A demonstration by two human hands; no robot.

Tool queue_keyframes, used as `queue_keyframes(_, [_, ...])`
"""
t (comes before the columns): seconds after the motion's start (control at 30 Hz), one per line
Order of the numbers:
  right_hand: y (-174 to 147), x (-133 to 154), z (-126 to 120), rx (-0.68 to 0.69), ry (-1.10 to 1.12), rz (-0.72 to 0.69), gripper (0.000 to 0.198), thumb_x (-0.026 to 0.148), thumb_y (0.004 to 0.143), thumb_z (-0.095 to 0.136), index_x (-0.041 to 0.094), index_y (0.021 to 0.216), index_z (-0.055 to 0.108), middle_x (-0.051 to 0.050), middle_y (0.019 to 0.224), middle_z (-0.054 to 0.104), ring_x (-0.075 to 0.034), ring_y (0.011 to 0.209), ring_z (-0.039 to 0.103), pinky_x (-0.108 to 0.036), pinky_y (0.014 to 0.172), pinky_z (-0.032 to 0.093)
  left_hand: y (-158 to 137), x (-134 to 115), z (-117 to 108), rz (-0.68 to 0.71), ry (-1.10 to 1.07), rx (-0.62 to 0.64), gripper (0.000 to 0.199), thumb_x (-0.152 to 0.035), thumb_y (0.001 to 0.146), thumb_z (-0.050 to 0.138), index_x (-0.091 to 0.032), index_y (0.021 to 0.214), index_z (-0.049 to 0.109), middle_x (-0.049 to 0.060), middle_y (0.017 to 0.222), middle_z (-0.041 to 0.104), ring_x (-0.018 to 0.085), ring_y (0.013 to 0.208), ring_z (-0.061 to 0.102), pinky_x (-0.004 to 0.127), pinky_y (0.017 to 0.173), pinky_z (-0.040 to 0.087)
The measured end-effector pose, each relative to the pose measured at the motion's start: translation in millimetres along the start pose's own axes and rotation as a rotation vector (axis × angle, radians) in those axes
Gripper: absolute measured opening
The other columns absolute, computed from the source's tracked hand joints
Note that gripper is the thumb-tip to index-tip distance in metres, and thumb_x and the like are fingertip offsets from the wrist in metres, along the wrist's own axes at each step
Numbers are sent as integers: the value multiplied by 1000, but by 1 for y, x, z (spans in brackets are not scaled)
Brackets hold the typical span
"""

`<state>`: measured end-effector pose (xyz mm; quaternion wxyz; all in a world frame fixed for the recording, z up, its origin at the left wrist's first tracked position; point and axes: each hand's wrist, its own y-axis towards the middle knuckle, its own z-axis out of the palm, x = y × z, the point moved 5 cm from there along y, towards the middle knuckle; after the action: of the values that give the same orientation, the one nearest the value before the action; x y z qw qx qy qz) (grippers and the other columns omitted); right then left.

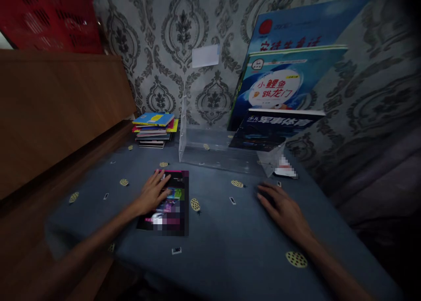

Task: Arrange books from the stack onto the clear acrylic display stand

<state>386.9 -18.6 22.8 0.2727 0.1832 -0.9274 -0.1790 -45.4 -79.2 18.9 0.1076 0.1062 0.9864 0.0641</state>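
My left hand rests with fingers spread on a dark book with a black, pink and green cover. The book lies flat on the cloth-covered table, its left part hidden by the hand. Farther right, my right hand is low over the tablecloth and holds nothing. Its fingers are slightly bent, with the thumb apart; whether it touches the cloth I cannot tell. Beyond both hands stands a clear acrylic rack. A dark blue book, a teal book and a tall blue book lean in its right side.
A stack of books sits at the table's back left. Partly behind the rack's right end is a white object, blurred out. The patterned wall closes off the back. Left stands a wooden cabinet with a red crate on top.
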Motion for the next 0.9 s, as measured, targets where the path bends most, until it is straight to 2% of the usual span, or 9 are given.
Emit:
queue_keyframes(0.17, [0,24,-4,11,38,-35,39,48,96,47,22,112,71,-13,127,69,-32,117,67,-54,102,54,17,-75,18,89,-92,-38,57,-52,102,45,-25,152,43,13,165,32,32,156,17,57,123,27])
queue_keyframes(0.27, [0,54,0,65,81,-114,37,41,99,45,20,116,70,-14,132,67,-32,122,65,-55,105,52,30,-114,30,132,-161,-36,58,-50,102,45,-20,151,43,17,164,31,34,156,16,58,123,25])
queue_keyframes(0.37, [-1,91,13,119,132,-214,34,34,100,45,23,122,68,-12,134,68,-31,125,63,-56,108,50,39,-140,39,203,-241,-42,55,-40,103,42,-17,152,39,18,163,34,33,156,19,58,123,27])
queue_keyframes(0.47, [0,129,34,183,151,-322,37,25,100,42,19,130,64,-14,140,63,-28,131,59,-52,111,49,44,-147,38,249,-280,-60,54,-25,100,38,-16,153,35,18,157,44,30,153,29,55,121,33])
queue_keyframes(0.53, [1,149,48,260,121,-367,42,18,99,41,16,136,59,-16,145,59,-27,138,52,-51,116,44,46,-145,33,254,-260,-73,55,-17,97,37,-15,152,36,19,151,51,30,148,39,53,118,37])
queue_keyframes(0.63, [5,163,62,338,52,-380,48,10,95,41,9,141,54,-20,150,53,-28,145,44,-52,121,36,47,-141,23,250,-191,-71,56,-13,94,37,-12,150,39,20,147,56,29,142,48,51,114,41])
queue_keyframes(0.77, [5,146,61,311,-21,-298,48,22,99,47,3,142,52,-25,150,51,-31,146,42,-54,121,36,45,-144,17,246,-98,-65,51,-13,97,35,-11,148,41,21,148,54,27,142,47,49,112,41])
queue_keyframes(0.9, [0,113,47,210,-70,-194,45,30,100,47,8,139,57,-22,146,57,-31,142,49,-56,119,39,44,-150,17,228,-33,-48,49,-15,100,34,-10,148,42,20,150,53,27,143,46,49,111,40])
